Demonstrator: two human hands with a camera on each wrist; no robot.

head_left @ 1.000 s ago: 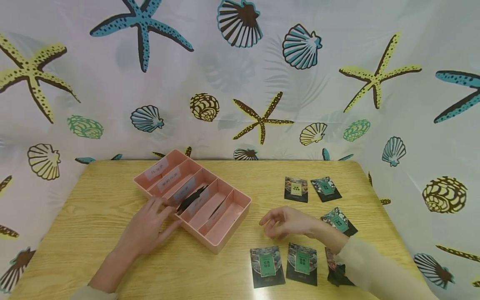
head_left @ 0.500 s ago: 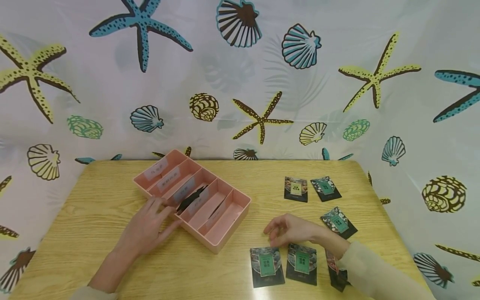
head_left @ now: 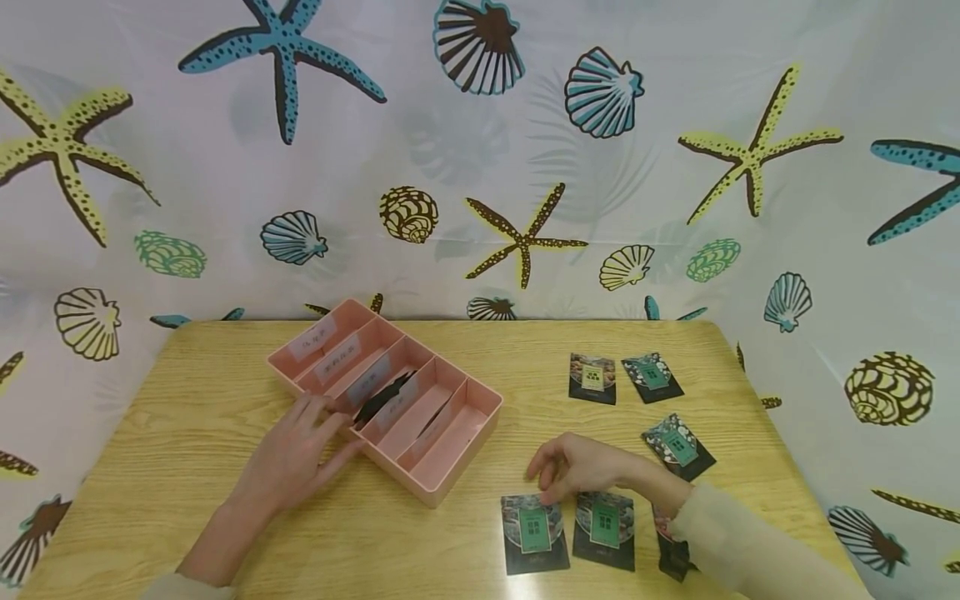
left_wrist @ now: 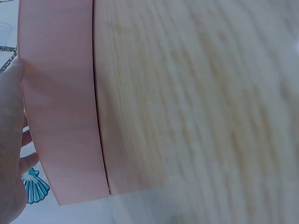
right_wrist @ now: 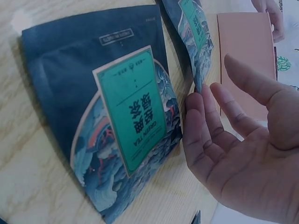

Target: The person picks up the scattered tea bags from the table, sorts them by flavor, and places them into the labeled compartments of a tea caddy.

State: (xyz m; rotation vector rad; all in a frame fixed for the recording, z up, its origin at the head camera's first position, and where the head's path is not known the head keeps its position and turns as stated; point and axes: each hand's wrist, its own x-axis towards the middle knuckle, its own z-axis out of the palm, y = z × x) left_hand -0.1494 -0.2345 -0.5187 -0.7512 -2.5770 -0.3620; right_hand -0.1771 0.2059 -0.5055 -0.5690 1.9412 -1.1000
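Note:
A pink divided box (head_left: 465,467) stands on the table, black sachets in some of its compartments. My left hand (head_left: 281,458) rests on its near rim, fingers over the edge and thumb beside the outer wall. My right hand (head_left: 585,467) hovers at the top edge of a green tea packet (head_left: 535,550), fingers loosely bent and holding nothing. In the right wrist view the fingertips are close to that packet's edge (right_wrist: 198,56); whether they touch, I cannot tell. A second green tea packet (head_left: 604,554) lies just right of it, large in the right wrist view.
Farther back on the right lie a yellow-labelled packet (head_left: 592,392) and two floral packets, one at the back (head_left: 652,379) and one nearer (head_left: 678,446). Another dark packet (head_left: 673,554) is partly under my right sleeve (head_left: 750,542). A patterned curtain (head_left: 480,167) hangs behind the table.
My right hand has moved slightly down, toward the top of the left green tea packet. The left hand and the box have stayed in place.

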